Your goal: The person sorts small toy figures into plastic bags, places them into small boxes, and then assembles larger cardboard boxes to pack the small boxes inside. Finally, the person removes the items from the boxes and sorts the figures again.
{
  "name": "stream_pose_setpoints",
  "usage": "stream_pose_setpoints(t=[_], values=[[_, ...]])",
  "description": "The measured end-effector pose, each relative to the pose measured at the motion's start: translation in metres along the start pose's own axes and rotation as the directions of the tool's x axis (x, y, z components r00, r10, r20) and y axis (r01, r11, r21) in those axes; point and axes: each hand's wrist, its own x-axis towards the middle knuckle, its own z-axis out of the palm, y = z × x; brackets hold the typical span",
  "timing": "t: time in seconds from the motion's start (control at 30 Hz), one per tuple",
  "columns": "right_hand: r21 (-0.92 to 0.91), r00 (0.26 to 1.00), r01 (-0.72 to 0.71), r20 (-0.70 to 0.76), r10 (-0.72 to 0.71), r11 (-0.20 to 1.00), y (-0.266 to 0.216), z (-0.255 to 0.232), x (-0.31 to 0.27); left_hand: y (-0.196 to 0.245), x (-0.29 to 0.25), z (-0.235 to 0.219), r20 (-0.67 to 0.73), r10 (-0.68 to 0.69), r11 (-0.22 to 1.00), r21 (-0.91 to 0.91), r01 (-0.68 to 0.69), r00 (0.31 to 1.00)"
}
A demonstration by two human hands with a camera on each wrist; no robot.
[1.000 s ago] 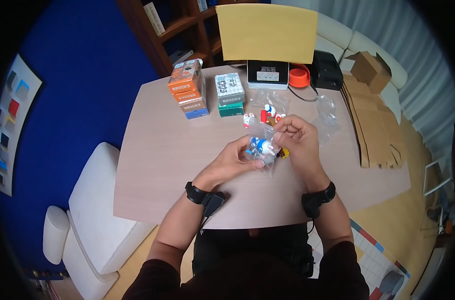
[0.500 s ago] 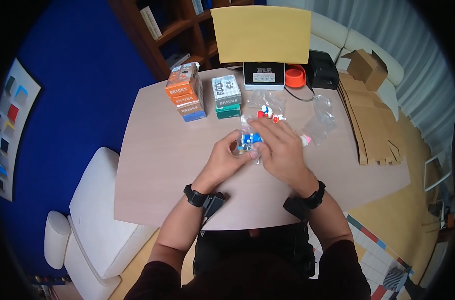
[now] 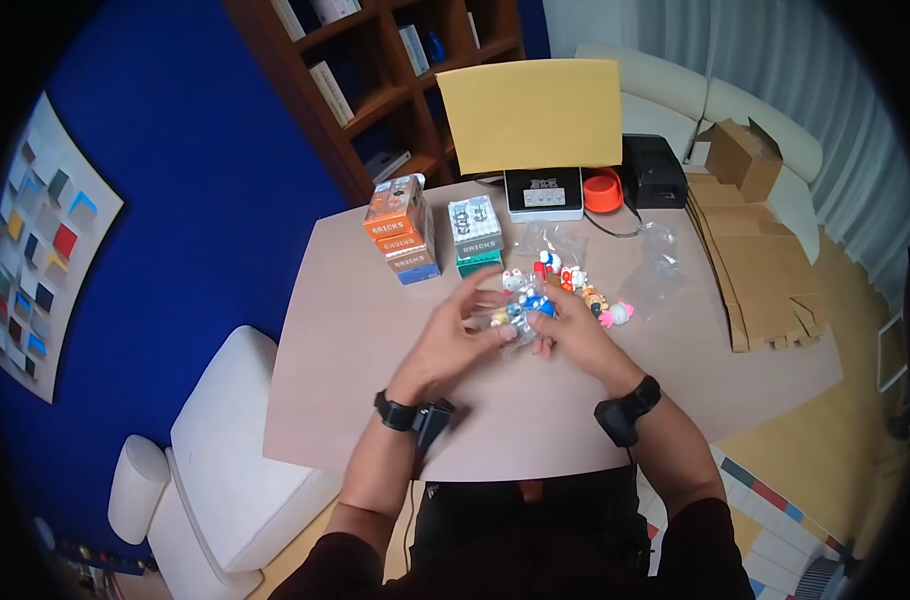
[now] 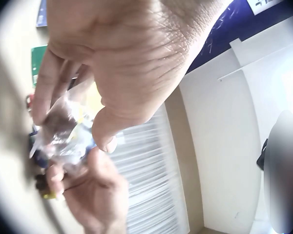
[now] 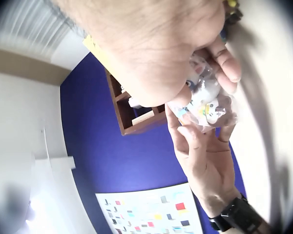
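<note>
Between the two hands is a clear plastic bag [image 3: 516,318] with small blue, white and yellow toy figures inside. My left hand [image 3: 449,338] holds the bag's left side between thumb and fingers. The right hand [image 3: 587,335] pinches its right end, thumb over the blue part. In the right wrist view, a white figure with a yellow patch shows through the crinkled plastic [image 5: 212,108]. Just beyond the hands stand loose toy figures: a white one [image 3: 513,280], a red-and-white one [image 3: 574,279], a brown-and-yellow one [image 3: 594,300] and a pink-and-white one [image 3: 618,315].
Orange and brown brick boxes [image 3: 399,228] are stacked at the back left, beside a grey-and-green stack [image 3: 475,232]. Discarded clear bags [image 3: 659,262] lie to the right. Flattened cardboard [image 3: 760,270] lies along the right edge. A yellow board [image 3: 535,115] stands behind.
My right hand has gone from the bag's upper edge, across its front, to its right end. The left hand keeps its hold. The head view has tilted upward.
</note>
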Motion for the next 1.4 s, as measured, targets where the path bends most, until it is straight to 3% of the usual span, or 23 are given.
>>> stream_pose_setpoints(t=[0.03,0.07,0.13,0.2,0.23,0.3,0.33,0.4,0.43,0.53,0.57,0.6,0.67,0.7,0.73,0.8,0.87,0.93,1.03,1.1,1.33,1.4], values=[[0.300,1.000,-0.025,0.010,0.023,0.954,0.006,-0.001,0.002,0.001,0.007,-0.012,-0.062,0.085,0.984,0.165,-0.074,0.994],[0.301,1.000,-0.020,0.010,0.017,0.953,0.004,-0.001,0.002,0.005,0.015,-0.025,-0.109,0.180,0.935,0.329,-0.135,0.978],[0.355,0.996,-0.052,-0.055,0.077,0.933,-0.001,0.000,0.002,0.018,0.036,-0.051,-0.323,0.272,0.863,0.499,-0.082,0.906],[0.355,0.996,-0.042,-0.063,0.069,0.934,-0.006,0.001,0.001,0.041,0.057,-0.068,-0.377,0.461,0.671,0.741,-0.037,0.804],[0.349,0.995,-0.038,-0.069,0.066,0.936,-0.007,0.001,0.000,0.044,0.073,-0.077,-0.374,0.463,0.668,0.743,-0.039,0.804],[0.354,0.995,-0.039,-0.068,0.068,0.934,-0.005,0.001,0.000,0.036,0.107,-0.092,-0.416,0.496,0.371,0.895,0.247,0.762],[0.358,0.995,-0.044,-0.069,0.073,0.933,-0.004,0.001,0.002,0.035,0.118,-0.095,-0.413,0.502,0.369,0.897,0.243,0.760],[0.338,0.995,-0.034,-0.080,0.065,0.940,0.000,0.000,0.003,0.037,0.136,-0.097,-0.542,0.198,0.355,0.816,0.455,0.817],[0.318,0.994,-0.035,-0.086,0.066,0.947,0.001,-0.001,0.003,0.037,0.141,-0.098,-0.549,0.133,0.364,0.801,0.475,0.825],[0.319,0.995,-0.033,-0.083,0.062,0.947,0.003,-0.003,0.004,0.034,0.146,-0.106,-0.448,0.132,0.359,0.853,0.378,0.884],[0.320,0.994,-0.029,-0.087,0.060,0.947,0.003,-0.004,0.005,0.038,0.144,-0.101,-0.471,0.132,0.409,0.827,0.385,0.872],[0.331,0.996,-0.002,-0.088,0.033,0.944,0.003,-0.005,0.005,0.039,0.138,-0.097,-0.466,0.133,0.408,0.830,0.380,0.875],[0.344,0.995,0.021,-0.094,0.012,0.939,0.005,-0.007,0.004,0.036,0.114,-0.086,-0.325,0.469,0.479,0.875,0.073,0.821],[0.390,0.994,0.076,-0.101,-0.040,0.918,0.003,-0.011,0.005,0.038,0.097,-0.073,-0.278,0.558,0.526,0.847,-0.075,0.782],[0.435,0.990,0.129,-0.110,-0.090,0.891,0.002,-0.014,0.005,0.035,0.083,-0.061,-0.271,0.555,0.526,0.847,-0.079,0.786],[0.467,0.978,0.174,-0.181,-0.099,0.867,-0.003,-0.022,0.005,0.023,0.059,-0.041,-0.182,0.636,0.560,0.777,-0.286,0.750],[0.488,0.963,0.216,-0.252,-0.101,0.846,-0.010,-0.029,0.003,0.007,0.041,-0.022,-0.162,0.609,0.590,0.746,-0.307,0.776],[0.523,0.894,0.390,-0.412,-0.176,0.758,-0.017,-0.034,0.003,-0.002,0.029,-0.007,-0.144,0.585,0.623,0.711,-0.327,0.798],[0.416,0.860,0.424,-0.463,-0.213,0.805,-0.016,-0.039,0.004,-0.013,0.019,0.006,-0.089,0.492,0.707,0.621,-0.337,0.866],[0.325,0.841,0.435,-0.480,-0.250,0.839,-0.016,-0.037,0.005,-0.019,0.017,0.008,-0.067,0.494,0.707,0.612,-0.355,0.867],[0.115,0.852,0.302,-0.479,-0.214,0.946,-0.010,-0.027,0.003,-0.022,0.005,0.011,-0.038,0.507,0.700,0.600,-0.387,0.861],[-0.095,0.858,0.170,-0.475,-0.195,0.981,-0.014,-0.029,-0.001,-0.021,0.005,0.010,-0.045,0.534,0.674,0.626,-0.393,0.844]])
